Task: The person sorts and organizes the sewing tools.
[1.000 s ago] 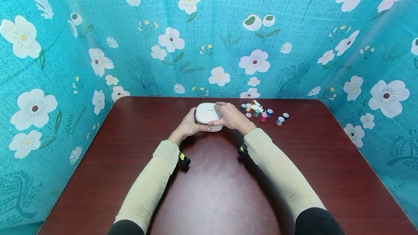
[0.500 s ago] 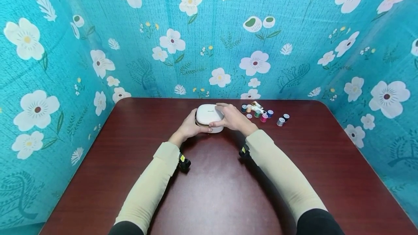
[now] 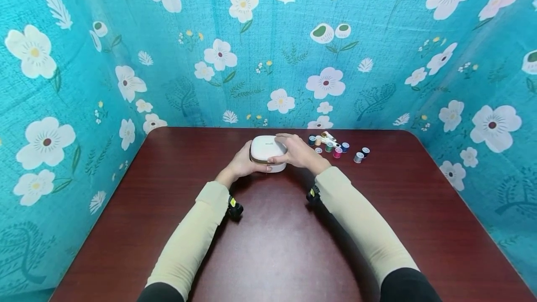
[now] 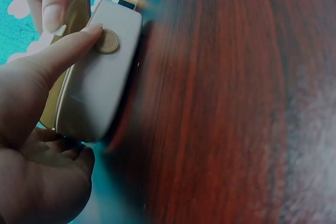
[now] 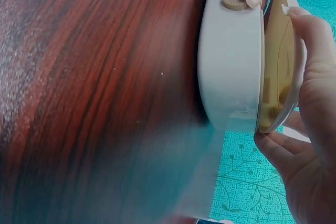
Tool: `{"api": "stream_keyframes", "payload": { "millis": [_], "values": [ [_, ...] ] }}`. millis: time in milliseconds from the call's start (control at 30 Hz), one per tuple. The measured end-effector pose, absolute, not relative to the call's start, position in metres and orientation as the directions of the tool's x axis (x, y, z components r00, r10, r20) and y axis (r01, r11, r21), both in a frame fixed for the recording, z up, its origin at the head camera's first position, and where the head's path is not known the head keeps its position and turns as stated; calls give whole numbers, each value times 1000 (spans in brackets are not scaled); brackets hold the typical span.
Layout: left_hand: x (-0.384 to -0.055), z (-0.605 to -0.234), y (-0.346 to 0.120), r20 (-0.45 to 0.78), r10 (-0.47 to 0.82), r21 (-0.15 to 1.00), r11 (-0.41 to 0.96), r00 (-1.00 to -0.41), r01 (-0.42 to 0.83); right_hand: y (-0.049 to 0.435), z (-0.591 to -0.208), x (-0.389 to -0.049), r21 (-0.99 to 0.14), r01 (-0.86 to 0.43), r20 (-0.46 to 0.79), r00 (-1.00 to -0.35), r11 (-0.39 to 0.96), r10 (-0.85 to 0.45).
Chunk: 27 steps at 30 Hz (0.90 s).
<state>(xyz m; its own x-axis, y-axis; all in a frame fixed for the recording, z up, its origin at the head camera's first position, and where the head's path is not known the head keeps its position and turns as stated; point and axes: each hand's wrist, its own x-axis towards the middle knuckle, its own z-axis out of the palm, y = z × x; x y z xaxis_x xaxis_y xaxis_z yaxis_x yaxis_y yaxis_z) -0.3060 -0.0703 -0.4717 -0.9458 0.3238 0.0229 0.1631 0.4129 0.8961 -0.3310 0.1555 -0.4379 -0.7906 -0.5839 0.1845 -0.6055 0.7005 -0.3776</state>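
A rounded white sewing-kit-like case (image 3: pixel 275 168) stands on the table at the far middle, its lid (image 3: pixel 264 145) partly raised. Tan lining (image 5: pixel 275 66) shows in the gap in the right wrist view. A round brown button (image 4: pixel 107 41) sits on the front of the base. My left hand (image 3: pixel 243 161) grips the base from the left, thumb at the button and fingers behind. From the right, my right hand (image 3: pixel 296 153) holds the lid, its thumb on a small white tab (image 5: pixel 286 10) at the lid's edge. Most of the inside is hidden.
Right of the case lie several thread spools, among them a pink spool (image 3: pixel 337 153), a blue spool (image 3: pixel 345 147) and a silver-grey spool (image 3: pixel 358 157). A white item (image 3: pixel 329 137) of unclear kind lies among them. Floral teal cloth (image 3: pixel 268 59) borders the dark red table (image 3: pixel 268 246).
Both hands keep their hold on the case, which stays in place. The head view shifts slightly.
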Motion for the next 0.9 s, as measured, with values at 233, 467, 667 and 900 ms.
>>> {"api": "stream_keyframes", "payload": {
  "millis": [233,467,667,900],
  "values": [
    [-309,-476,-69,40,336,913,371,-941,171,155,-438,-332,-381,-607,183,-788,697,-587],
    [-309,-477,-68,24,312,916,373,-950,146,155,-438,-333,-373,-610,182,-787,699,-590],
    [-307,-473,-68,28,331,913,375,-943,158,156,-436,-332,-381,-615,195,-783,690,-590],
    [-303,-470,-68,-4,321,907,400,-947,132,159,-437,-333,-402,-603,206,-793,689,-573]
  ]
}}
